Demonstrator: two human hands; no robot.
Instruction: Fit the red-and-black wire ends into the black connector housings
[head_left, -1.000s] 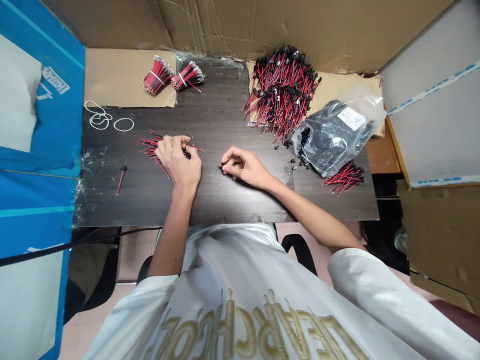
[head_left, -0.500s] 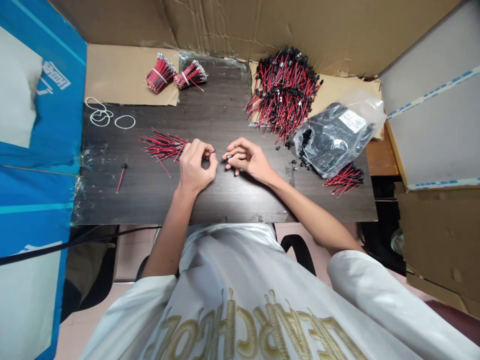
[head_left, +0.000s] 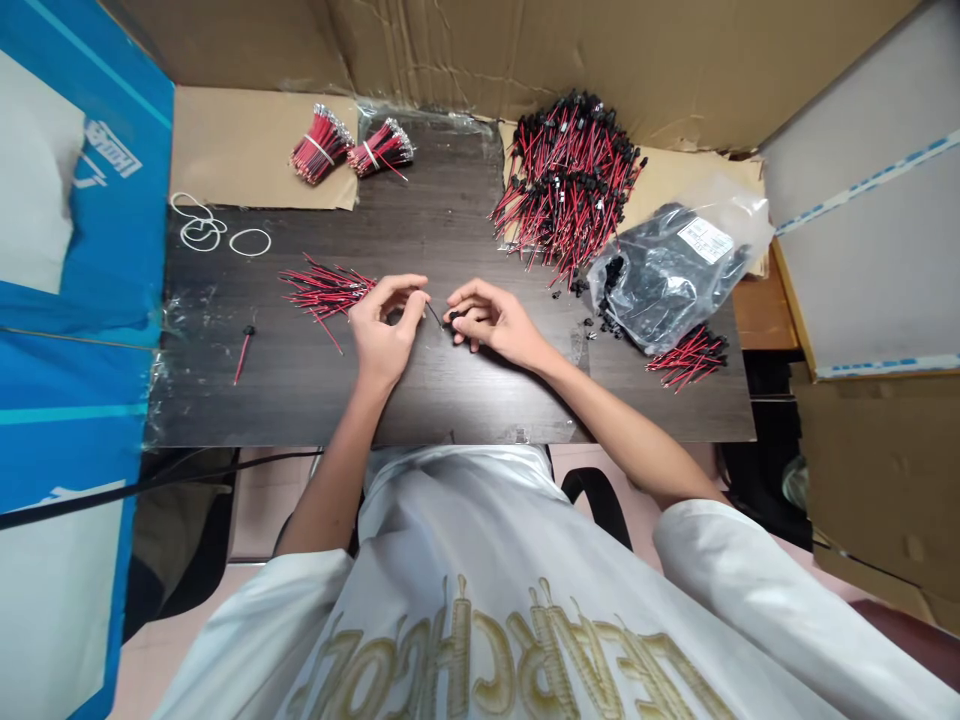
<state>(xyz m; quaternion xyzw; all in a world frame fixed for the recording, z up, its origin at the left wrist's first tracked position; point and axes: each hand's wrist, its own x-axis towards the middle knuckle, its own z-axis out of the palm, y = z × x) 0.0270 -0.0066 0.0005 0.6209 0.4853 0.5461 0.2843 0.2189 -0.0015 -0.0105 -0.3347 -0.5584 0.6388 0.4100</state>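
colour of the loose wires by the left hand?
Red and black, in the head view: the loose wires lie fanned on the dark table beside the left hand.

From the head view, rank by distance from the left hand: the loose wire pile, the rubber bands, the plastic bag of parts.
From the left hand:
1. Loose wire pile, just beside it, on its left.
2. Rubber bands, far-left of the table.
3. Plastic bag of parts, across on the right.
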